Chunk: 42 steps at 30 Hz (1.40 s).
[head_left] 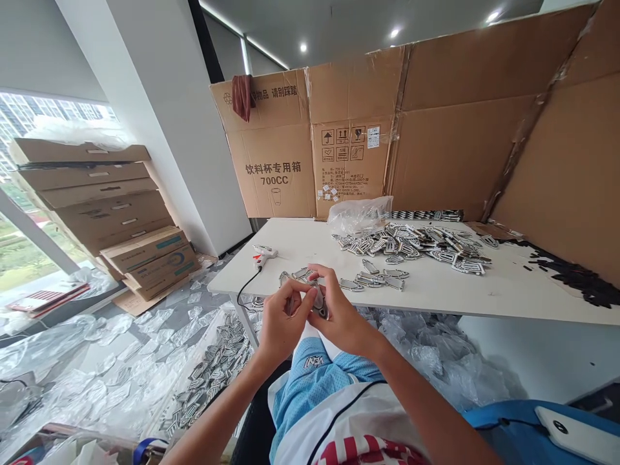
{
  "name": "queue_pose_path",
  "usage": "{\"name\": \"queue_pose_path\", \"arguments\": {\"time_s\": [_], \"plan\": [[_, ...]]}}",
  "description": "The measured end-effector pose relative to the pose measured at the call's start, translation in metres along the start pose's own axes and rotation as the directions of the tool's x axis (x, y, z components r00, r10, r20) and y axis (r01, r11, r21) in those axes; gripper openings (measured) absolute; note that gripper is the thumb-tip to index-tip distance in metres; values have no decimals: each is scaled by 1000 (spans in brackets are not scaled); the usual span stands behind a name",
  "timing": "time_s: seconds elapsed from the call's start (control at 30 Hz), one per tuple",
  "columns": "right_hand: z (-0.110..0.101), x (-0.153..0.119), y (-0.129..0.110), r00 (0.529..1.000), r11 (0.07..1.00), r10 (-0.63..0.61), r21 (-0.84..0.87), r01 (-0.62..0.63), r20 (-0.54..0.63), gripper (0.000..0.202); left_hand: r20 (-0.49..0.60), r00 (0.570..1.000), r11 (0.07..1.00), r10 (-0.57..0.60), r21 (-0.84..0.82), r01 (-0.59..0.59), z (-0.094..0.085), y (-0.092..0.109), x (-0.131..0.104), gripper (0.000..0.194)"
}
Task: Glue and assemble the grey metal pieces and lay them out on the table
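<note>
Head view. The left hand (279, 323) and the right hand (339, 316) meet just in front of the near edge of the white table (484, 284), above the person's lap. Both are closed on one small grey-and-silver badge (320, 303): the grip of each hand is clamped on it, left fingers on its left edge, right thumb and fingers over its top and right side. Most of the badge is hidden by the fingers.

Just beyond the grip, several loose badges (372, 274) lie flat on the table near its edge. Farther beyond and to the right of the grip sits a large pile of badges (416, 244), with a crumpled clear plastic bag (358, 213) touching its far left side. To the left of the grip and slightly beyond it, a white glue gun (264, 253) lies on the table corner, its black cord (247, 287) hanging over the edge. Below and left of the grip, more badges fill a floor tray (213, 374). Cardboard sheets (436, 129) stand behind the table.
</note>
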State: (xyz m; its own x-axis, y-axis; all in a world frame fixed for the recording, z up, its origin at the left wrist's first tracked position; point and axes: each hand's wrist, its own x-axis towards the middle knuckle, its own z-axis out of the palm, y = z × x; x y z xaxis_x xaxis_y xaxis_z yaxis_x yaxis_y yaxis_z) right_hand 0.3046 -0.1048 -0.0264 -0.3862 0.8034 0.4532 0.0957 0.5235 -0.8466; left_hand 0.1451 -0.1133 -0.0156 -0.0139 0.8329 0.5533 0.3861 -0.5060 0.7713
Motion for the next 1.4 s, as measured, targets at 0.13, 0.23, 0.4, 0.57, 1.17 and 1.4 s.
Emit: {"name": "queue_pose_path", "arguments": {"time_s": [0.13,0.23,0.4,0.57,1.17,1.4], "plan": [[1,0,2,1000,1000,-16,2,16,-15,74,-7,1000,999,27,36,-26,-2,1,0,18],[1,0,1,999,999,-36,-17,36,-29,75,-2,1000,998,31,48,-31,-3,2,1,16],[2,0,-1,998,998,-56,-30,55,-39,77,31,999,999,9,33,-10,-6,3,4,15],[2,0,-5,997,997,-68,-43,66,-39,78,42,999,998,22,58,-25,-8,4,5,13],[-4,6,-13,983,957,-138,-273,100,-124,25,305,887,837,-348,-325,440,-18,-2,21,46],[-23,10,-12,985,944,-149,-310,114,-89,16,440,825,808,-355,-299,507,-16,1,23,45]]}}
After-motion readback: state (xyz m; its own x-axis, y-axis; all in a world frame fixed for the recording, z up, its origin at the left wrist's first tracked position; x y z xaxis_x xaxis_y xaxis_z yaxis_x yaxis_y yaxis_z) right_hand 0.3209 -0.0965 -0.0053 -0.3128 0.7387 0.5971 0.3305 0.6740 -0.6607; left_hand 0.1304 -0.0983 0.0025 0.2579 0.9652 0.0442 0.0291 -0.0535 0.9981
